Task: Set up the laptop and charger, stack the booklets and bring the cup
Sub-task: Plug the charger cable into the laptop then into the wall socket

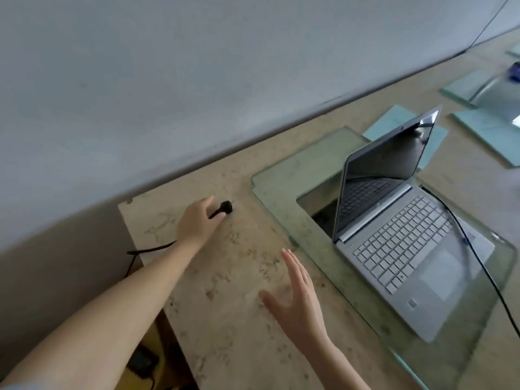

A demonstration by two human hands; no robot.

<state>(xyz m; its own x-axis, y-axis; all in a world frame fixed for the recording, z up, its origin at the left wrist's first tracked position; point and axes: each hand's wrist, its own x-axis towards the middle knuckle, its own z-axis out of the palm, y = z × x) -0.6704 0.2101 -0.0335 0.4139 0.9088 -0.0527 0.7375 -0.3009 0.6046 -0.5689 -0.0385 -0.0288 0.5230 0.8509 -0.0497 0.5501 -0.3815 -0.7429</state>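
- Left hand [197, 223] clamped on black round charger plug [225, 207] near beige stone surface [225, 319] far-left corner.
- Right hand [298, 302] empty, fingers spread, hovering.
- Open silver laptop [408, 249] right side.

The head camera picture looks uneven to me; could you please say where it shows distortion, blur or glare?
Head view: wide-angle bending tilts the wall edge; the right hand is slightly motion-blurred; the laptop screen mirrors its keyboard; the left hand on the black plug is fairly sharp.
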